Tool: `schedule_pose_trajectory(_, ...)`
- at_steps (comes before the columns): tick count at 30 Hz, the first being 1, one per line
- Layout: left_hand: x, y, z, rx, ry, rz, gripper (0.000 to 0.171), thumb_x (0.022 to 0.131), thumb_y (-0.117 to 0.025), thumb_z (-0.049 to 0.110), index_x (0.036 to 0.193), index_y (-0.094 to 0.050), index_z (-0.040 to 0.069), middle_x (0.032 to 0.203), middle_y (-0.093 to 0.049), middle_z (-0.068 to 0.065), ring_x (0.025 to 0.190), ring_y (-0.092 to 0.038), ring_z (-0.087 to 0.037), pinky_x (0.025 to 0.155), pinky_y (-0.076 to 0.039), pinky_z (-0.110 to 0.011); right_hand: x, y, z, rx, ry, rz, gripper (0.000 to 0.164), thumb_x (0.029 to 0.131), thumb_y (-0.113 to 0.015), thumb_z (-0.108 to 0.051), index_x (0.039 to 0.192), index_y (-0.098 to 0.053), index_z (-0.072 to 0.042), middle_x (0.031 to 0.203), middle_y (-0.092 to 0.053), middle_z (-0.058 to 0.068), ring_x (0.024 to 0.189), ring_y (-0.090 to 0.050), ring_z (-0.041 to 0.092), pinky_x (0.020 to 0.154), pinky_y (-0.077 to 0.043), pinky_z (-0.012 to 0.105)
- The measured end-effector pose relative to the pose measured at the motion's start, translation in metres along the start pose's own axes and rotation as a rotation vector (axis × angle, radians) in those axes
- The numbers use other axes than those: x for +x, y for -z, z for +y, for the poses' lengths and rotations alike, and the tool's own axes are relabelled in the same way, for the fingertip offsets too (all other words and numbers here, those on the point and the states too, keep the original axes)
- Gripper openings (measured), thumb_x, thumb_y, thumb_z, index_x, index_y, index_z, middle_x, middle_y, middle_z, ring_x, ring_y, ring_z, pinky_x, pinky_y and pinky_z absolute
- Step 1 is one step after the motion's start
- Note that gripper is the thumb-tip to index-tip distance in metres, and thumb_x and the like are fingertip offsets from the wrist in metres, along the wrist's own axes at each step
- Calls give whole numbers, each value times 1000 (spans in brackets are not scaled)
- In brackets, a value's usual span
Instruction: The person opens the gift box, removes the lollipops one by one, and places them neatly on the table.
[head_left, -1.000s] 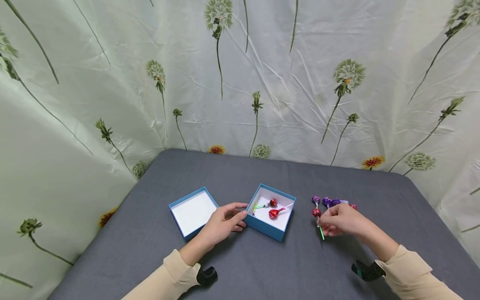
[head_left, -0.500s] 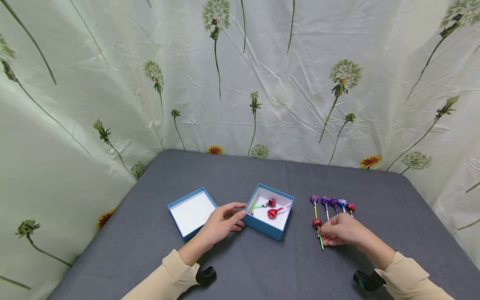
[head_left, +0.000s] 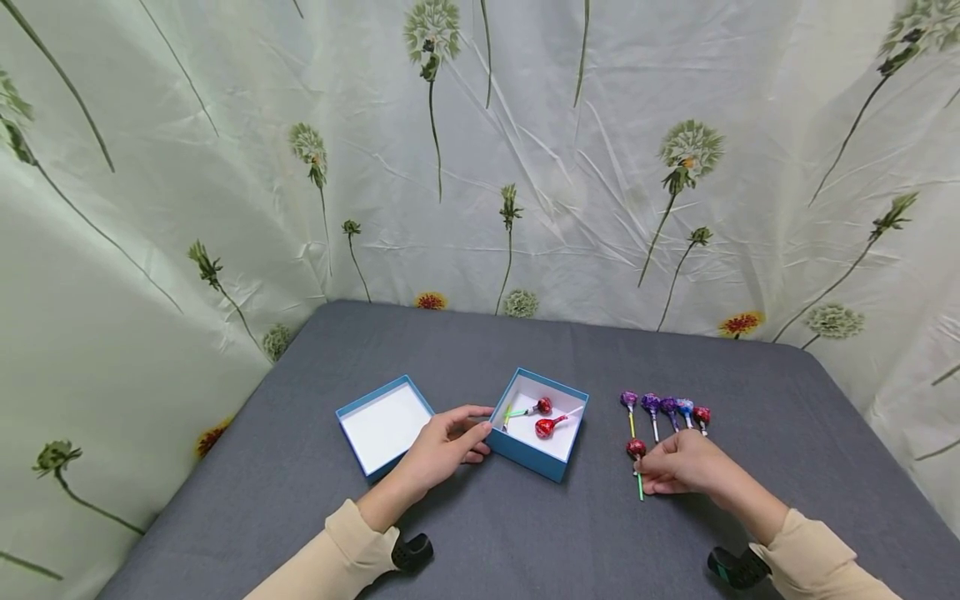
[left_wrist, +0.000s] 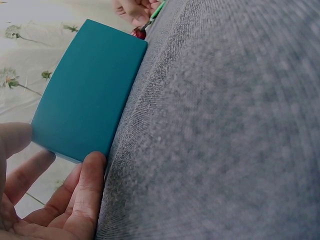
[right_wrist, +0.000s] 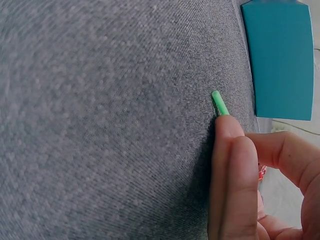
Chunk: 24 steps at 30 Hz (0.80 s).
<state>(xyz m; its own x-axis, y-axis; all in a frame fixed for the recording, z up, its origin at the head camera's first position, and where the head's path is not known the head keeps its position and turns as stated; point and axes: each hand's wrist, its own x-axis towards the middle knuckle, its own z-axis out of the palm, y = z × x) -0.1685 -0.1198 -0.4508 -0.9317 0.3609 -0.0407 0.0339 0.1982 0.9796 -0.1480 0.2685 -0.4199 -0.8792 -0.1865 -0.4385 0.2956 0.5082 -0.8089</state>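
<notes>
My right hand [head_left: 678, 462] pinches the green stick [right_wrist: 220, 103] of a red-wrapped lollipop [head_left: 636, 449], low at the table. That lollipop's head lies just in front of the yellow stick of a purple-wrapped lollipop [head_left: 629, 400]. My left hand [head_left: 442, 450] rests against the left corner of an open blue box [head_left: 528, 454] with a white inside; thumb and fingertips touch its wall, as the left wrist view shows. Inside the box lie a red lollipop [head_left: 546, 427], a dark red lollipop [head_left: 544, 406] with a green stick, and a small yellow-green piece, probably a stick.
A blue-edged box lid [head_left: 384, 425] lies white side up at the left. Beyond my right hand, several purple, blue and red lollipops [head_left: 667, 406] form a row with heads pointing away. Grey cloth [head_left: 450, 342] covers the table; a flower-print curtain [head_left: 570, 167] hangs behind and beside it.
My right hand has drawn the red lollipop slightly toward me, and its stick now points more straight toward me. The row behind shows more fully. My left hand stays at the box.
</notes>
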Motion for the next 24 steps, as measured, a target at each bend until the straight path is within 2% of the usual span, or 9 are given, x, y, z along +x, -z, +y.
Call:
schedule_pose_trajectory(13, 0, 0, 0, 1, 0, -5, 41, 110, -64, 27, 147, -64, 8, 124, -74, -18, 99, -77, -23, 88, -67, -38, -2, 0, 0, 18, 6, -6, 17, 99, -71, -7, 97, -77, 9, 75, -78, 3, 67, -73, 4, 61, -61, 17)
schedule_pose_trajectory(24, 0, 0, 1, 7, 2, 2, 41, 110, -64, 27, 147, -64, 9, 124, -74, -18, 99, -77, -23, 87, -67, -38, -2, -2, -4, -30, 8, -6, 20, 100, -73, -13, 94, -79, 6, 72, -76, 0, 64, -71, 4, 58, -59, 16)
